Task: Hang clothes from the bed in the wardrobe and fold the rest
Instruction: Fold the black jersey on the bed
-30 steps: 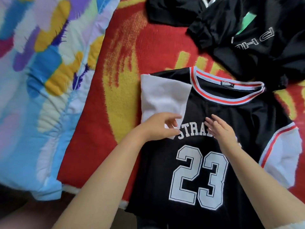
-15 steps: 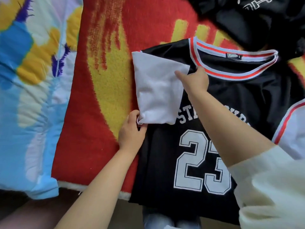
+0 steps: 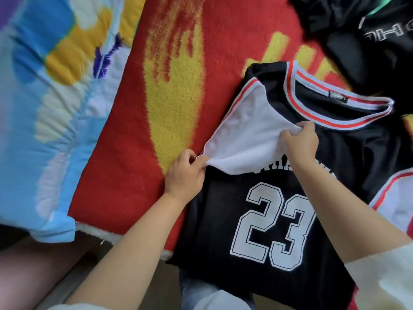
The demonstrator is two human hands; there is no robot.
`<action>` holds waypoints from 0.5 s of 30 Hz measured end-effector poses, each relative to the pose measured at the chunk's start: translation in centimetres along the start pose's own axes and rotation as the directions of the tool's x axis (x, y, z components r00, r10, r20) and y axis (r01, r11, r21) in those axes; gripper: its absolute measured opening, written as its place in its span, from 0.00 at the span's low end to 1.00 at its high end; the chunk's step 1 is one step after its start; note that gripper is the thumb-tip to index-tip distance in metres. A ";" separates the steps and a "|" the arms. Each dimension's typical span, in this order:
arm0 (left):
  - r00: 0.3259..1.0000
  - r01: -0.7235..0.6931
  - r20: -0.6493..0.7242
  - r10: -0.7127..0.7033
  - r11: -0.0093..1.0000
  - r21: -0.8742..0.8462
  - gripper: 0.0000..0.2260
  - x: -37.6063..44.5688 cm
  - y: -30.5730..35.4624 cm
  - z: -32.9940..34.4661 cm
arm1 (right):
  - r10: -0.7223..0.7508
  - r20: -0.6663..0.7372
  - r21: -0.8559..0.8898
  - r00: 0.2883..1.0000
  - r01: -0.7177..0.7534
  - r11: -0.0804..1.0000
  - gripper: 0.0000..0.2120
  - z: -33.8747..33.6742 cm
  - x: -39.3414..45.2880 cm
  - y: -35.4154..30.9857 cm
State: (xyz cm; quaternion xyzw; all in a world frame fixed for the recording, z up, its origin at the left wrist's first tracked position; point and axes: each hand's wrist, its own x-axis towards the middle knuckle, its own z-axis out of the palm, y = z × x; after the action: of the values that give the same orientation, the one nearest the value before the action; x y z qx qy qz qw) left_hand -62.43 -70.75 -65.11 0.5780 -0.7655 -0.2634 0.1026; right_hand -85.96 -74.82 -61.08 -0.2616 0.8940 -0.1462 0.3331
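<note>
A black jersey [image 3: 263, 238] with a white "23" and a red-and-white striped collar lies front up on the red and yellow blanket [image 3: 138, 139]. Its white left sleeve [image 3: 243, 135] is lifted off the chest. My left hand [image 3: 184, 175] pinches the sleeve's lower corner. My right hand [image 3: 300, 140] grips the sleeve's upper edge near the collar. The other white sleeve [image 3: 400, 198] lies flat at the right edge.
A second black garment [image 3: 366, 39] with white lettering lies crumpled at the top right. A blue, yellow and white quilt [image 3: 44, 90] covers the left side. The blanket's front edge runs just below the jersey's hem, with my jeans [image 3: 201, 294] beneath it.
The folded sleeve has been lifted and pulled open between both hands, showing its red trim. My right hand moved from the chest lettering up to the sleeve's edge; my left hand took its corner.
</note>
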 end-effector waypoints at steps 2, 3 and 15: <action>1.000 -0.019 0.011 0.019 0.999 -0.046 0.10 -0.1 -0.3 0.0 | -0.147 -0.056 -0.155 0.987 0.137 0.978 0.15 -0.2 -0.2 -1.6; 0.999 -0.039 0.010 0.040 0.996 -0.078 0.12 -0.2 -0.6 0.0 | -0.266 -0.053 -0.203 0.962 0.251 0.947 0.15 -0.1 -0.2 -2.7; 0.979 -0.187 -0.081 0.188 0.982 0.018 0.20 -0.9 -2.3 0.9 | -0.458 0.484 -0.112 0.746 0.572 0.813 0.24 4.4 4.3 -13.7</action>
State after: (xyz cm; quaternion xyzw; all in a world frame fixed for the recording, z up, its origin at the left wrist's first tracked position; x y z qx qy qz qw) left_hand -60.69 -70.09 -66.94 0.5142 -0.8131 -0.2245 0.1552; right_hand -80.74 -88.90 -60.57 -0.5660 0.6989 -0.0555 0.4337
